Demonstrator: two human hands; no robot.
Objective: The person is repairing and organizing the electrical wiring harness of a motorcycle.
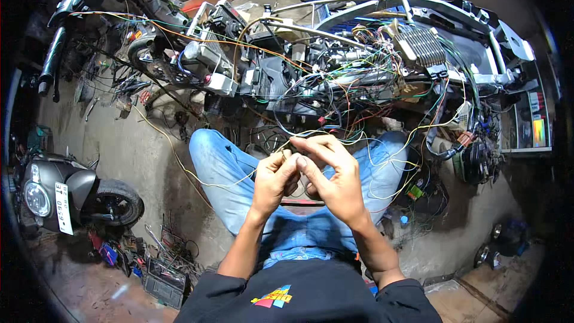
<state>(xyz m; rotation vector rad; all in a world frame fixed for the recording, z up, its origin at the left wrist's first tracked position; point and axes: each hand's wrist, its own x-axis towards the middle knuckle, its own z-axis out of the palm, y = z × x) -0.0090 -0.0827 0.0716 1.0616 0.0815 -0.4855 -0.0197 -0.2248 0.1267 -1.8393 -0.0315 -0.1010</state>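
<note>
I am wearing a black T-shirt (311, 287), its short sleeves (209, 289) ending near my elbows. A small print (272, 297) is brightening the front — angular blocks of red, yellow and blue with lettering. Below, I am wearing blue jeans (224, 173), paling to a washed-out shade over the knees and deepening toward the lap. A dark, ragged mark (230, 147) is showing by my left knee — tear or stain, I cannot tell. My forearms (241, 252), left grip (272, 180) and right grip (336, 174) are showing bare.
</note>
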